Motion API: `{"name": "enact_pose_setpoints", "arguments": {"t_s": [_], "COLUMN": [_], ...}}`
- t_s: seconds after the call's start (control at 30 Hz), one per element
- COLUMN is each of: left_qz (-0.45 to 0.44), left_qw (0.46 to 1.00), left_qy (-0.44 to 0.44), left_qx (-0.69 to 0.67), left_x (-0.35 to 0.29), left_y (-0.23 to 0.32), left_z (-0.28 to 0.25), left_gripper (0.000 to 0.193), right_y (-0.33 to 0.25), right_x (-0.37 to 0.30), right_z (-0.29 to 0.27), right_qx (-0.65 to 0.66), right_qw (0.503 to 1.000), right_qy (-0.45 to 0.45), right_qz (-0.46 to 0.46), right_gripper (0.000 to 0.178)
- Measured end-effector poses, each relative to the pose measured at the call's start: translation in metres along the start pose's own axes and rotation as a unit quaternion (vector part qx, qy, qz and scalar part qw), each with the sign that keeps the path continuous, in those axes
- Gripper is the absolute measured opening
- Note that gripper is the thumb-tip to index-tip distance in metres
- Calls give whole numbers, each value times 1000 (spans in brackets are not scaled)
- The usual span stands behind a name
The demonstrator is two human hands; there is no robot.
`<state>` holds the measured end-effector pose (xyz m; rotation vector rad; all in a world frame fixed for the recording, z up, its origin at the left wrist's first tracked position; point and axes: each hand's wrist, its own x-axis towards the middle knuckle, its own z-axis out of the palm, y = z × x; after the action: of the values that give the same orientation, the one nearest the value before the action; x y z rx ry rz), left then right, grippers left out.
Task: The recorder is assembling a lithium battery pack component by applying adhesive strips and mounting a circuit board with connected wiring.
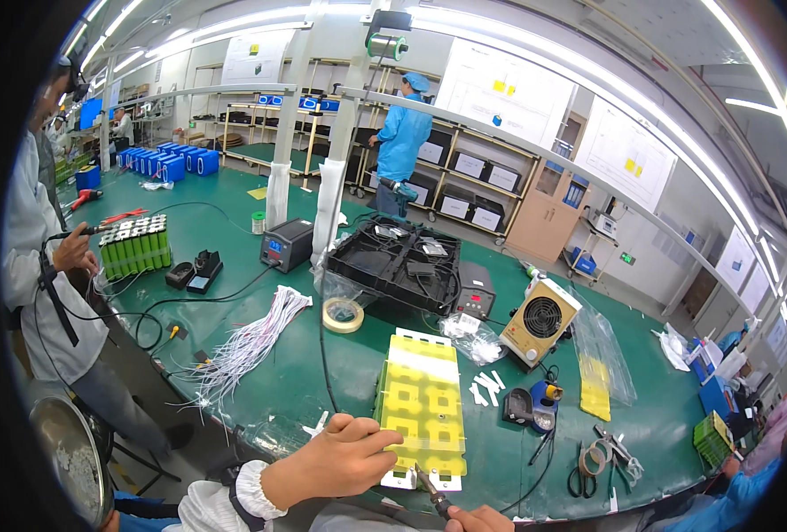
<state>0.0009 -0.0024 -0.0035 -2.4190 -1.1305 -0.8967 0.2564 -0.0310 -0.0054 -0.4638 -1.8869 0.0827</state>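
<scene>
A battery pack (422, 390) with a yellow sheet over its top lies in front of me at the table's near edge. White strips with metal tabs show at its ends. My left hand (340, 457) is closed in a pinch over its near left corner. A thin solder wire (324, 355) hangs from an overhead spool (387, 47) and runs down into that hand. My right hand (480, 520), partly cut off by the lower edge, grips a soldering iron (435, 496). The iron's tip is at the pack's near end, close to my left fingertips.
Left of the pack lie a bundle of white wires (256, 341) and a tape roll (342, 315). Behind stands a black tray (393, 266). To the right are a fan unit (542, 319), an iron stand (544, 408) and scissors (581, 474). A co-worker (70, 293) handles green cells (136, 248).
</scene>
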Motion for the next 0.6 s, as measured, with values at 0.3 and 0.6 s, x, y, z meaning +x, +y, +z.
{"name": "enact_pose_setpoints", "arguments": {"t_s": [0.3,0.6], "left_qz": [3,10], "left_qw": [999,999], "left_qy": [-17,-17], "left_qx": [-27,-43], "left_x": [0,6], "left_y": [3,3], "left_z": [8,17], "left_gripper": [9,7], "right_y": [-2,0], "right_x": [-4,-2], "right_z": [2,2], "right_qx": [1,-16], "right_qw": [1000,1000], "right_qy": [-15,-19], "right_qz": [9,6], "right_gripper": [4,4]}}
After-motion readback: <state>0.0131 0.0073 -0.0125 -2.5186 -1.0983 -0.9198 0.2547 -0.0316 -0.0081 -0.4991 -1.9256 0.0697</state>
